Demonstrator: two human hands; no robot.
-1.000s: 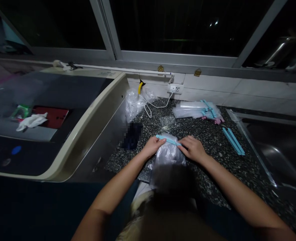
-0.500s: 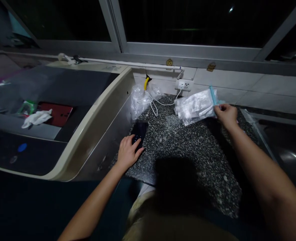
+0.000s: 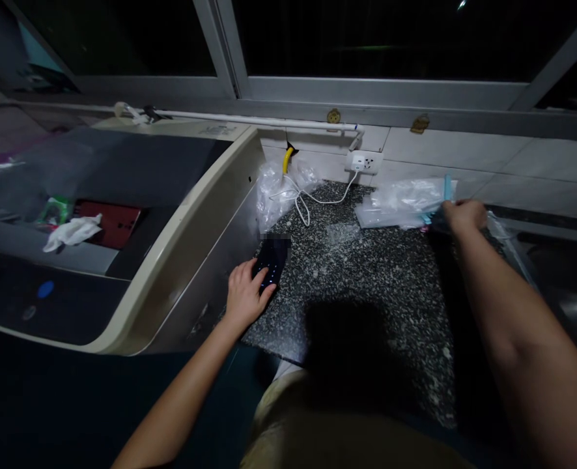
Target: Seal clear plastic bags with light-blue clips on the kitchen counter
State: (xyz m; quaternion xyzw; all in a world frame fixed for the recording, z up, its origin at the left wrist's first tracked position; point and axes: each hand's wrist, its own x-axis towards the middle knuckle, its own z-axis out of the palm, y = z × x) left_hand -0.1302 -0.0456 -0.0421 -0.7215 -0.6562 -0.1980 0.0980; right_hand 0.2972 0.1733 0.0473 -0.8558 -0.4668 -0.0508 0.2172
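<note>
1. Right of the socket [image 3: 365,162], the right hand [image 3: 465,215] pinches a blue clip [image 3: 447,187], already across a plastic bag's [image 3: 410,194] end, not yet released.
2. Left hand [image 3: 244,296], thumb and forefinger parted, touches a phone [image 3: 272,257], left of the socket.

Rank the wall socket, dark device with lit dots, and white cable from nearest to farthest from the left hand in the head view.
1. Dark device: right at the left hand.
2. White cable: its loop lies beyond the device, slightly right.
3. Wall socket: farther back and right.

Clear bag [image 3: 410,193], blue end clip [image 3: 447,187]
</note>
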